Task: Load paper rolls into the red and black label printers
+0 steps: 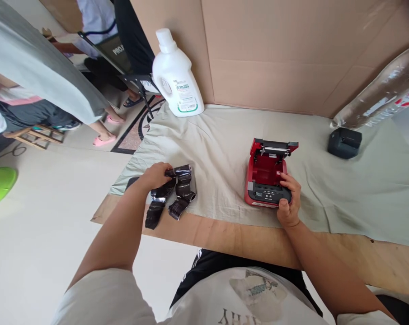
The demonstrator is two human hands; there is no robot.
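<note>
My left hand [157,176] is at the left of the table with its fingers closed on the glossy black ribbon [184,185]. Loose curls of this ribbon trail toward the table's front edge, and a small rolled part lies just right of my fingertips. My right hand [290,198] grips the right side of a small red and black label printer [270,193], thumb at the front and fingers along the side. The printer's lid [275,146] is raised, baring a red compartment in which I see no roll. Beneath my left wrist, a dark object [132,181] is mostly hidden.
A white detergent bottle [179,81] stands at the back left against a cardboard wall [275,58]. At the right are a small black device [345,143] and a large clear plastic bottle [377,95]. A beige cloth [221,149] covers the table. Other people sit beyond, left.
</note>
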